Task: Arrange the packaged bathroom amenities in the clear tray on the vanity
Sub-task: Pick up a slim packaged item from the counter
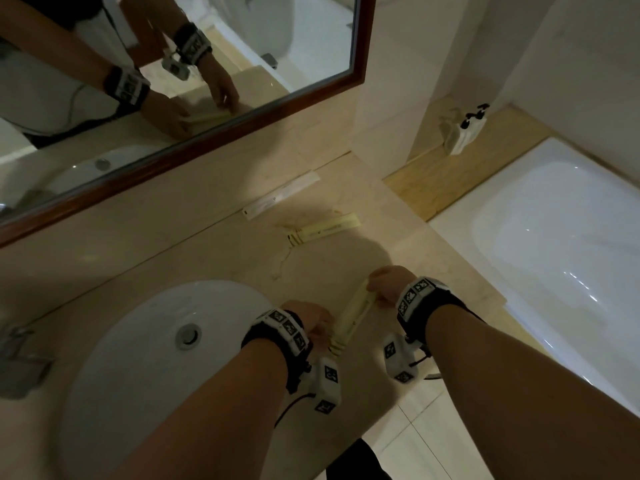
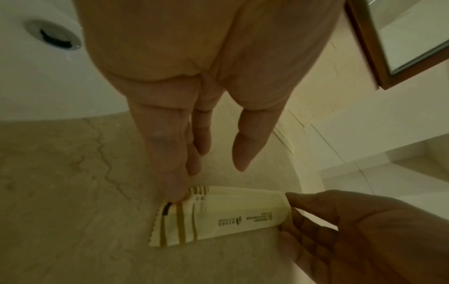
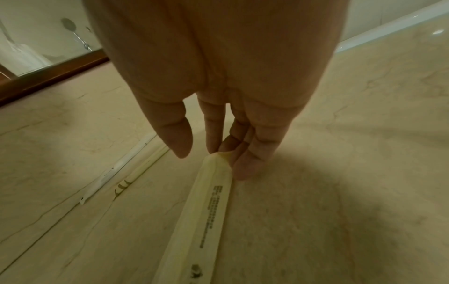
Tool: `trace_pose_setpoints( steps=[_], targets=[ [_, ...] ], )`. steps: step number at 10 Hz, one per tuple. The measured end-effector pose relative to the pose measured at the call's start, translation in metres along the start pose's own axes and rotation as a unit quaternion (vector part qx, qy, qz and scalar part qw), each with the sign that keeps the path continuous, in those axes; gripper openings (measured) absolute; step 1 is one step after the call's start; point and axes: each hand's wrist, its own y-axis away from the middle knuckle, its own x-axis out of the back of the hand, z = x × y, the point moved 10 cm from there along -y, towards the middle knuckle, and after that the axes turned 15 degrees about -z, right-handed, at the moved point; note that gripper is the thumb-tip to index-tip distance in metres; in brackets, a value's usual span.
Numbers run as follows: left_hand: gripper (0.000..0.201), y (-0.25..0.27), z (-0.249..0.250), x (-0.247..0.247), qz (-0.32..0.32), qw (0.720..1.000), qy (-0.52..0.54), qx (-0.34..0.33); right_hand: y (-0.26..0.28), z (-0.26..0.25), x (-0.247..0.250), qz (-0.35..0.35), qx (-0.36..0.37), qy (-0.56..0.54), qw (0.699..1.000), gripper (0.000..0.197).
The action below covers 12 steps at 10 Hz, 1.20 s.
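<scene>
Both hands hold one long pale-yellow paper sachet [image 1: 352, 315] by its ends, low over the beige marble vanity top [image 1: 145, 244].

At lower centre of the head view, the left hand [image 1: 308, 320] pinches the striped, serrated end beside the white oval basin [image 1: 114, 344]; the right hand [image 1: 389, 284] pinches the other end between its fingertips [image 3: 245, 169]. Higher, mid-frame, a white slim sachet [image 1: 280, 195] and a second yellow sachet [image 1: 323, 230] lie flat. No clear tray can be made out. A white bathtub [image 1: 554, 237] fills the right.

head cam looked steeply down over both forearms at the bench [image 1: 214, 244], wrist cams sat close behind each palm, all three shared the yellow packet [image 1: 351, 315]
</scene>
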Motion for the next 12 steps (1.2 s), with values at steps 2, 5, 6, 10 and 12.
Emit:
trace_pose_setpoints(
  steps=[2,5,6,10,12],
  targets=[
    [0.014,-0.003,0.001,0.005,0.021,0.998,0.041,-0.031,0.001,0.001,0.002,-0.005,0.001,0.044,0.999,0.041],
    [0.051,0.027,0.013,0.019,0.034,0.993,0.082,-0.077,0.033,-0.056,-0.014,-0.082,0.099,-0.167,0.977,0.035],
    [0.065,0.055,0.011,0.033,-0.003,0.984,0.154,-0.091,0.052,-0.096,-0.028,-0.1,0.152,-0.198,0.963,0.027],
    [0.01,0.239,-0.069,0.219,0.12,0.864,0.363,-0.327,0.117,-0.262,-0.246,-0.239,0.253,-0.077,0.934,0.031],
    [0.023,0.332,-0.186,0.299,0.222,0.77,0.413,-0.433,0.178,-0.293,-0.421,-0.354,0.243,-0.033,0.902,0.051]
  ],
)
